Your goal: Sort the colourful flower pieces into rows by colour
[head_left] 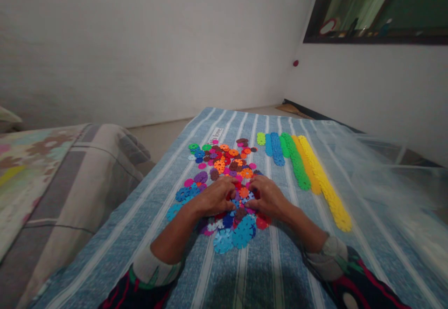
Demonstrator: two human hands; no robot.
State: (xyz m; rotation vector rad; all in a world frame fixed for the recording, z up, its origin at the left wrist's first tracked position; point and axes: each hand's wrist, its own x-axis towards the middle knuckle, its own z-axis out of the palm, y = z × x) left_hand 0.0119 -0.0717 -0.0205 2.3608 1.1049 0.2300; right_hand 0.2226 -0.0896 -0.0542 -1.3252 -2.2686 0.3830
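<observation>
A heap of small flower-shaped plastic discs (224, 164) in many colours lies on a blue striped cloth (196, 271). My left hand (213, 198) and my right hand (268, 196) rest on the near part of the heap, fingers curled and pinched toward each other around the discs (241, 194) between them. What exactly each hand grips is hidden by the fingers. Large blue discs (234, 236) lie just in front of my wrists. To the right, joined discs lie in long rows: yellow (325, 185), orange (308, 169), green (297, 164), blue (276, 149).
A folded patterned blanket (59, 192) lies at the left edge of the cloth. Sheer white netting (388, 178) covers the right side. White walls stand behind, with a dark-framed window (378, 10) at the upper right.
</observation>
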